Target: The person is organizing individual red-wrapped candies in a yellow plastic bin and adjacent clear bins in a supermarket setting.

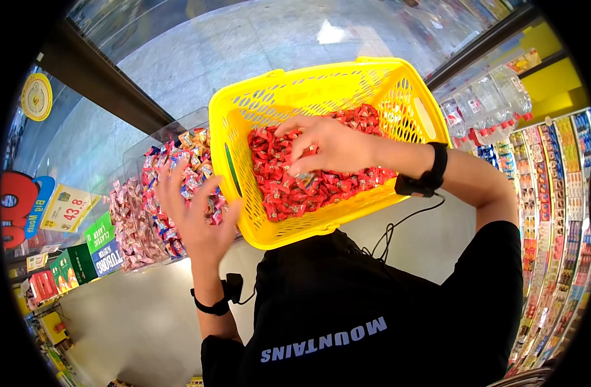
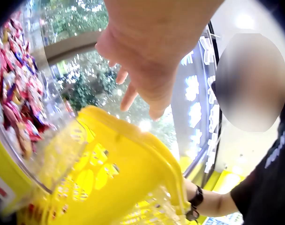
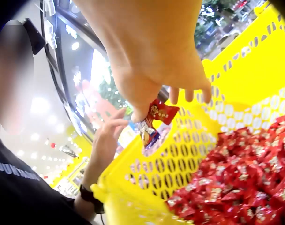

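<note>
My right hand (image 1: 337,145) is over a yellow basket (image 1: 269,240) holding many red-wrapped candies (image 1: 285,197). In the right wrist view, the right hand (image 3: 156,56) pinches a red candy (image 3: 162,111) and a blue-and-white wrapped one (image 3: 149,136) by the thumb, above the basket's perforated wall. My left hand (image 1: 202,219), fingers spread and holding nothing, is raised beside the basket's left end, near the mixed candies (image 1: 195,161). The left wrist view shows the left hand (image 2: 145,56) above the basket's yellow rim (image 2: 128,129).
Pink-wrapped candies (image 1: 134,219) lie in a clear bin on the left, near a price sign (image 1: 69,208) and boxes (image 1: 73,267). Bottles (image 1: 485,103) and stocked shelves (image 1: 547,213) line the right. A cable (image 1: 389,235) hangs from my right wrist.
</note>
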A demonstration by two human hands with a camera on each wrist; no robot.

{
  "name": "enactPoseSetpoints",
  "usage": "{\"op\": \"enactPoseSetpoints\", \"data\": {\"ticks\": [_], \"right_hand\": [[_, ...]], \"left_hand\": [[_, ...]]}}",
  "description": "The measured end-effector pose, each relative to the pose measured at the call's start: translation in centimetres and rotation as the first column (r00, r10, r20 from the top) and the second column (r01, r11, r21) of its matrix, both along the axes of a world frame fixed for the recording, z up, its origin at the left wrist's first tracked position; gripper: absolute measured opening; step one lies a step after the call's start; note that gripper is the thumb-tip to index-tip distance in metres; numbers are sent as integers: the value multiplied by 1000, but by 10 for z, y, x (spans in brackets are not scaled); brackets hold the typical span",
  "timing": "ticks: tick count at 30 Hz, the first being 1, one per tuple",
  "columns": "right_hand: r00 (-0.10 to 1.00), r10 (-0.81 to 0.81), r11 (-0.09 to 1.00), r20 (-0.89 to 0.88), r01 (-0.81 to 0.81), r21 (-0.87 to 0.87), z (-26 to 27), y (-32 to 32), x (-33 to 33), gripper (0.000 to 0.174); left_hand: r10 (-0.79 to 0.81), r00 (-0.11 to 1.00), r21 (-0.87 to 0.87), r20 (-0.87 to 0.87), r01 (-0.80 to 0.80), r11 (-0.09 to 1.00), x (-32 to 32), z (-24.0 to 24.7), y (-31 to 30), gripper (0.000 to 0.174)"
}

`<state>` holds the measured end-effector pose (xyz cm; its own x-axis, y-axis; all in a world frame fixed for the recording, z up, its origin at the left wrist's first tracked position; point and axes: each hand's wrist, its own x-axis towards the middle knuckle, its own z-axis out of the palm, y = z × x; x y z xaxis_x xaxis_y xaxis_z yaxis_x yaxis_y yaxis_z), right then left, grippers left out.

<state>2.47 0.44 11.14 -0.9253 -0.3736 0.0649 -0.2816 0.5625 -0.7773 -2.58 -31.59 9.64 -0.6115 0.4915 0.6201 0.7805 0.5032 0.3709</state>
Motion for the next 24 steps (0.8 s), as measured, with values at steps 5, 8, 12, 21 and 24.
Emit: {"op": "enactPoseSetpoints", "data": {"ticks": [5, 8, 12, 21, 24], "right_hand": [[996, -10, 968, 85, 31, -248, 14, -42, 15, 19], [999, 12, 961, 30, -3, -276, 5, -45, 17, 20], [982, 71, 984, 176, -40, -173, -11, -15, 9, 31], [919, -160, 801, 360, -92, 592, -71, 80, -13, 68], [890, -210, 750, 405, -119, 651, -78, 112, -39, 71]], "left_hand": [[-166, 978, -68, 130, 176, 982, 28, 14, 41, 27], [-135, 984, -33, 118, 140, 990, 30, 5, 47, 22], [-50, 997, 7, 60, 49, 999, 20, -2, 23, 21], [214, 969, 41, 128, -220, 975, -16, -73, -44, 30], [230, 956, -10, 181, -232, 973, -15, -76, -39, 33]]}}
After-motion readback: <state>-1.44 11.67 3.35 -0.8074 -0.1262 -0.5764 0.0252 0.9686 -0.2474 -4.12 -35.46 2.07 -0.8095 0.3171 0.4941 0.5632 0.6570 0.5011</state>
